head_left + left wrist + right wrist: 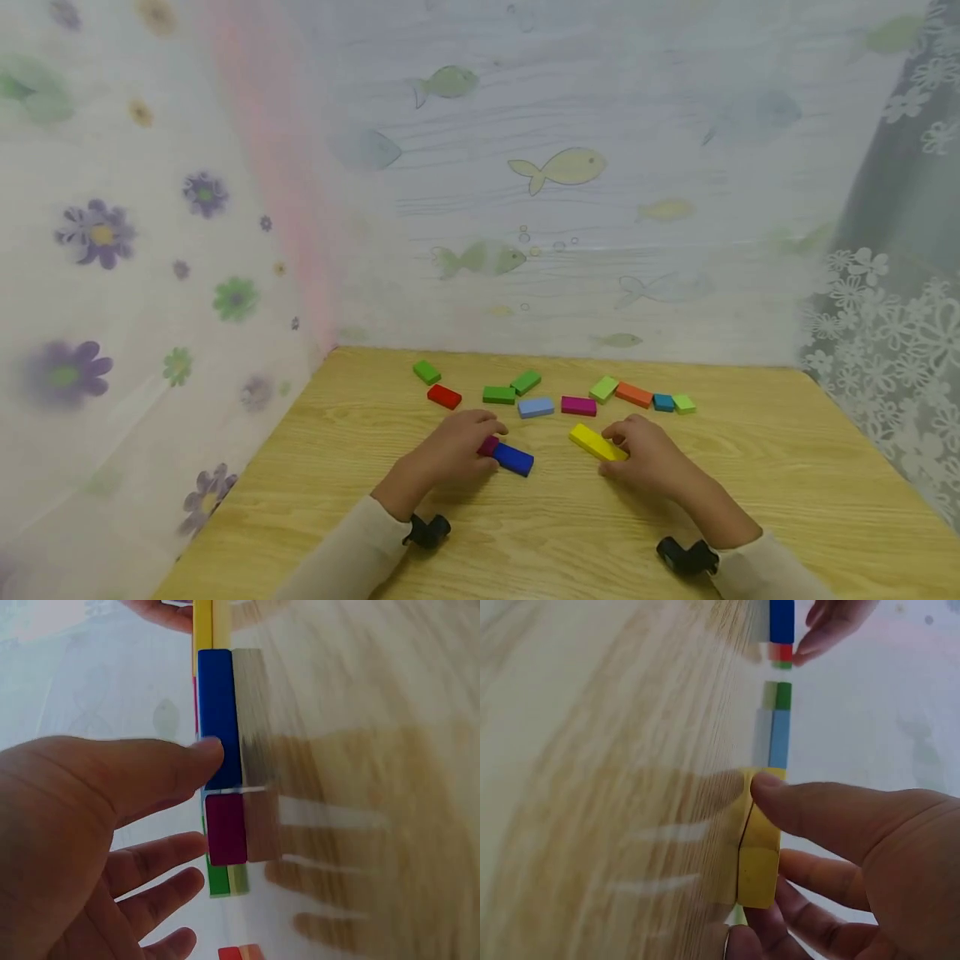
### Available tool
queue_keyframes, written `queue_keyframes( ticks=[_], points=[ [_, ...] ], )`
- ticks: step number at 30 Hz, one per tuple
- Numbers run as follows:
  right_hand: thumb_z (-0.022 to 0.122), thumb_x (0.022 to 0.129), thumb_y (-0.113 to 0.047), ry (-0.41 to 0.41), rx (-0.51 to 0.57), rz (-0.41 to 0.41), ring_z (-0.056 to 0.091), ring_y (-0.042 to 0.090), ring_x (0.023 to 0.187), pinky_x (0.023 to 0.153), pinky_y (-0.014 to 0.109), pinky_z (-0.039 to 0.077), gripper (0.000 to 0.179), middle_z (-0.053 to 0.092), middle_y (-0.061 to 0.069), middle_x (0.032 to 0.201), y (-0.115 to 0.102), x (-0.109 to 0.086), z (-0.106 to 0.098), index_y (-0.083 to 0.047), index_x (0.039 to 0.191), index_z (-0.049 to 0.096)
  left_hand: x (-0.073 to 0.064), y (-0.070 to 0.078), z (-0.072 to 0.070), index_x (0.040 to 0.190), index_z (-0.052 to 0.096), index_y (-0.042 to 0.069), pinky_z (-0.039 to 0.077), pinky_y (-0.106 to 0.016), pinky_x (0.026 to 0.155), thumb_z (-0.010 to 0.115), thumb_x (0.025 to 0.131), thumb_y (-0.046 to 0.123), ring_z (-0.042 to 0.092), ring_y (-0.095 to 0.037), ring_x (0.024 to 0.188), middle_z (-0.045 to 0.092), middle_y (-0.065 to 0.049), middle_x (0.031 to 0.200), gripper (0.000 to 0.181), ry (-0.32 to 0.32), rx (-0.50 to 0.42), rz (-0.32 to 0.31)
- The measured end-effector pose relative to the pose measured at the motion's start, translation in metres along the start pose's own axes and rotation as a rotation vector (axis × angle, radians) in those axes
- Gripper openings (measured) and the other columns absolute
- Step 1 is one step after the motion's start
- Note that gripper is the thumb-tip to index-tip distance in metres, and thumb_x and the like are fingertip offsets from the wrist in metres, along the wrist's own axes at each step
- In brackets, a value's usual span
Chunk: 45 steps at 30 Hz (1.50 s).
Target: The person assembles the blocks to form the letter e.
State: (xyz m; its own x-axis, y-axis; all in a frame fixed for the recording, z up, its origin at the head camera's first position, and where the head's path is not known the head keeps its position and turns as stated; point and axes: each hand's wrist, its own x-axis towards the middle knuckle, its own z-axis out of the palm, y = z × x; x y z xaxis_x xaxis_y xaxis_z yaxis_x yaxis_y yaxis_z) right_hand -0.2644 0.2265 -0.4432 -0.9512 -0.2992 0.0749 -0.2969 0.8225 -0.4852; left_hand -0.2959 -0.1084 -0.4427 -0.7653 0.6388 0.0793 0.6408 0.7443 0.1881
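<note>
On the counter, the left hand pinches a blue block, a magenta block just beside its left end; the right hand, well apart, pinches a yellow block, nearer than the scattered coloured blocks toward the far edge.
</note>
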Motion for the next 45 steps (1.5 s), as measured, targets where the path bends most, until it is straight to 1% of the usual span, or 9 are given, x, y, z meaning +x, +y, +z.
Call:
queue_keyframes(
  ticks=[5,10,13,16,23,30,34,38,45],
  points=[
    [0.087,0.083,-0.017,0.001,-0.013,0.018,0.066,0.021,0.094,0.085,0.043,0.059,0.038,0.067,0.008,0.104,-0.003,0.000,-0.001,-0.001,0.114,0.074,0.001,0.003,0.003,0.130,0.070,0.021,0.049,-0.042,0.108,0.075,0.096,0.026,0.059,-0.023,0.128,0.064,-0.001,0.136,0.035,0.008,0.016,0.017],
    [0.086,0.084,-0.014,0.003,-0.015,0.030,0.064,0.020,0.092,0.083,0.043,0.059,0.033,0.068,0.007,0.103,-0.005,-0.001,-0.003,-0.001,0.112,0.075,0.002,0.006,0.004,0.125,0.073,0.022,0.048,-0.044,0.109,0.074,0.096,0.024,0.059,-0.025,0.128,0.066,-0.001,0.134,0.029,0.017,0.037,0.022],
    [0.086,0.084,-0.012,0.006,-0.009,0.039,0.065,0.020,0.093,0.084,0.043,0.059,0.031,0.068,0.007,0.103,-0.005,-0.001,-0.003,-0.001,0.111,0.075,0.002,0.007,0.004,0.123,0.074,0.023,0.045,-0.048,0.111,0.075,0.096,0.025,0.056,-0.026,0.133,0.066,-0.001,0.137,0.027,0.014,0.039,0.008],
    [0.085,0.084,-0.010,0.009,-0.005,0.041,0.064,0.019,0.093,0.085,0.043,0.058,0.029,0.068,0.006,0.104,-0.004,-0.002,-0.002,-0.002,0.111,0.076,0.002,0.008,0.004,0.121,0.075,0.023,0.044,-0.050,0.111,0.077,0.095,0.027,0.055,-0.026,0.134,0.065,0.000,0.138,0.026,0.011,0.037,-0.011],
    [0.084,0.084,-0.008,0.018,-0.012,-0.002,0.062,0.018,0.091,0.084,0.044,0.058,0.028,0.068,0.004,0.103,-0.001,-0.001,-0.002,-0.003,0.110,0.076,0.001,0.011,0.004,0.117,0.075,0.022,0.044,-0.049,0.111,0.078,0.094,0.029,0.056,-0.024,0.132,0.067,0.002,0.134,0.024,0.017,0.057,-0.016],
    [0.084,0.084,-0.007,0.017,-0.009,-0.024,0.063,0.018,0.094,0.085,0.043,0.057,0.028,0.069,0.004,0.105,-0.004,-0.005,-0.004,-0.005,0.111,0.076,0.000,0.016,0.002,0.114,0.076,0.021,0.044,-0.049,0.110,0.077,0.094,0.030,0.058,-0.023,0.129,0.068,0.002,0.129,0.022,0.029,0.045,-0.006],
    [0.085,0.083,-0.007,0.002,-0.008,-0.026,0.062,0.016,0.093,0.084,0.042,0.057,0.028,0.069,0.002,0.104,-0.007,-0.006,-0.006,-0.007,0.109,0.076,-0.001,0.019,0.004,0.114,0.075,0.022,0.043,-0.051,0.110,0.076,0.095,0.030,0.056,-0.023,0.130,0.068,0.004,0.129,0.021,0.031,0.035,-0.017],
    [0.087,0.081,-0.007,-0.020,-0.006,-0.042,0.061,0.014,0.091,0.083,0.040,0.057,0.028,0.069,-0.001,0.101,-0.010,-0.007,-0.007,-0.010,0.107,0.077,-0.002,0.023,0.005,0.115,0.075,0.023,0.044,-0.050,0.109,0.074,0.096,0.033,0.056,-0.022,0.131,0.068,0.006,0.128,0.021,0.027,0.049,-0.022],
    [0.086,0.082,-0.009,-0.068,0.003,-0.114,0.062,0.013,0.094,0.083,0.035,0.056,0.029,0.069,-0.004,0.103,-0.012,-0.009,-0.007,-0.012,0.109,0.077,-0.003,0.028,0.004,0.118,0.075,0.027,0.043,-0.049,0.109,0.075,0.095,0.038,0.056,-0.021,0.132,0.069,0.007,0.127,0.026,0.017,0.079,-0.039]
  ],
)
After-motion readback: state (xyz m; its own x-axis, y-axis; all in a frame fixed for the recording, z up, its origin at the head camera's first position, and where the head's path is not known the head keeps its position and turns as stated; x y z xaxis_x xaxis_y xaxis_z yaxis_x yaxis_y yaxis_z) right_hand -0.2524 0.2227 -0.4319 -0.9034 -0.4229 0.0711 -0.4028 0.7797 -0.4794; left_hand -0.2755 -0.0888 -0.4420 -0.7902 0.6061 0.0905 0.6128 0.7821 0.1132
